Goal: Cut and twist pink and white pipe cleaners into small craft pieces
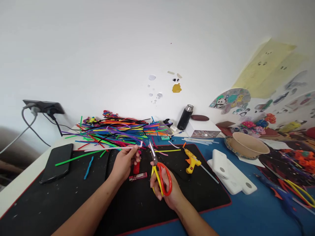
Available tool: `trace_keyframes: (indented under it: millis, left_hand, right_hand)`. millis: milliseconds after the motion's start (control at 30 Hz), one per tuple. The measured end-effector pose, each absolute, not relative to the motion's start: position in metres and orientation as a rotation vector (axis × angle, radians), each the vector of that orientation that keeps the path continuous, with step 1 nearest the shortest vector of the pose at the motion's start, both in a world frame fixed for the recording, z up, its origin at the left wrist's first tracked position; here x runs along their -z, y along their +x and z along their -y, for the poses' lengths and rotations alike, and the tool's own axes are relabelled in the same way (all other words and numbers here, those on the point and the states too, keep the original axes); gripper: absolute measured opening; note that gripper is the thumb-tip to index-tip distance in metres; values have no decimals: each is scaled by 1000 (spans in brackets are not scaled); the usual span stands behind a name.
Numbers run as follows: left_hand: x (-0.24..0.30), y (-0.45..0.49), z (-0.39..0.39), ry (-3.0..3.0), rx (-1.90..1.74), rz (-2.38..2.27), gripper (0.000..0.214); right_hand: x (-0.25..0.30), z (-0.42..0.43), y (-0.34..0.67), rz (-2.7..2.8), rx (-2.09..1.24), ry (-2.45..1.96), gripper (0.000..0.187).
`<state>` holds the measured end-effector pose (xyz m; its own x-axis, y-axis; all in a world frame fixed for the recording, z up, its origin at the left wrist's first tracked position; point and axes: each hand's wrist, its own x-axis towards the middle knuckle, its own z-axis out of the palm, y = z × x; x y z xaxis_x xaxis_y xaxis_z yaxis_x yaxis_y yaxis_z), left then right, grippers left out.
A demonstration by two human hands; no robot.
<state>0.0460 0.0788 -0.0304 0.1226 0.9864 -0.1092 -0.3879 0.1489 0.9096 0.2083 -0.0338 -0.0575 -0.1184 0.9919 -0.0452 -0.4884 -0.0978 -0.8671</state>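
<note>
My left hand pinches a long white pipe cleaner that runs out to the left over the black mat. My right hand grips scissors with one red and one yellow handle, blades pointing up toward the white stem's right end. Between the two hands a red lighter stands upright and a small red flat piece lies beside it. Behind them sits a big pile of coloured pipe cleaners.
A black phone lies at the left, with a green stem and a blue piece near it. A yellow glue gun, white blocks, a paper bowl, a black flask and a white box stand to the right.
</note>
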Motion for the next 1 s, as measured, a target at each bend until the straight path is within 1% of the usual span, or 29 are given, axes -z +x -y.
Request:
trace_keyframes:
  millis: [267, 433, 667, 1000]
  left_hand:
    - [24, 49, -77, 944, -1238, -947, 47]
    - [17, 58, -82, 1026, -1286, -995, 45]
    - [22, 79, -81, 1113, -1298, -1064, 43]
    - [34, 81, -71, 1232, -1325, -1121, 34]
  right_hand:
    - [59, 37, 207, 962, -1578, -768, 76]
    - [58, 38, 208, 972, -1562, -829, 79]
    - [65, 39, 202, 979, -1469, -906, 68]
    - [67, 40, 199, 1013, -1481, -944, 63]
